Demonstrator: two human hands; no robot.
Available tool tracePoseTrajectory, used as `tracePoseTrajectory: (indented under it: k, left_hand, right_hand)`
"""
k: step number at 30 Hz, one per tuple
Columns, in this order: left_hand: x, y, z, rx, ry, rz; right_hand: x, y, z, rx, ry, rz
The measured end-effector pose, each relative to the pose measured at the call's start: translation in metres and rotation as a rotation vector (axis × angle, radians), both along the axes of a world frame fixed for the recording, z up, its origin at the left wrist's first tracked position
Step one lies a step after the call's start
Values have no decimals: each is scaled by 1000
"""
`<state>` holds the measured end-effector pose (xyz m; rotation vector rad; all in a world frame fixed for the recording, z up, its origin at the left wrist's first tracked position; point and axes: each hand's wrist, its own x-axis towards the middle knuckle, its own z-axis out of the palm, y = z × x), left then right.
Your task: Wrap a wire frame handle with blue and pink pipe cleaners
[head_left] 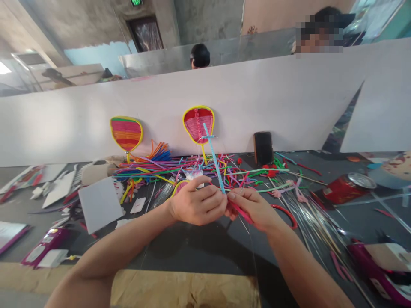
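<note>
Both hands meet mid-table: left hand point(197, 201) is curled tight around the bottom of a blue stick point(214, 159) so it stands up, right hand point(253, 206) pinches a pink strip point(240, 211) right against it, looks like for wrapping. Two fans point(198, 123) lean on the white board point(257, 107) behind. Can't make out where stick and strip join, fingers hide it
</note>
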<state>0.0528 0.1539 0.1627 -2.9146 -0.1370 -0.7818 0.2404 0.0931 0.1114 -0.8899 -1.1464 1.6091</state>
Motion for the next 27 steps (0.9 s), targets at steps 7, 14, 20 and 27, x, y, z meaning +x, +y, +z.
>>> tracePoseTrajectory:
  k: [7, 14, 20, 27]
  left_hand:
    - [-13, 1, -42, -121, -560, 350]
    - [-9, -14, -76, -1847, -780, 100]
    - [6, -31, -77, -2155, -688, -73]
    - [6, -32, -92, -2120, -1000, 125]
  right_hand:
    - [11, 4, -1, 153, -240, -168]
    - [9, 3, -3, 171, -318, -36]
    - [-4, 6, -14, 113, -354, 118]
    - [-4, 10, -24, 173, -492, 152]
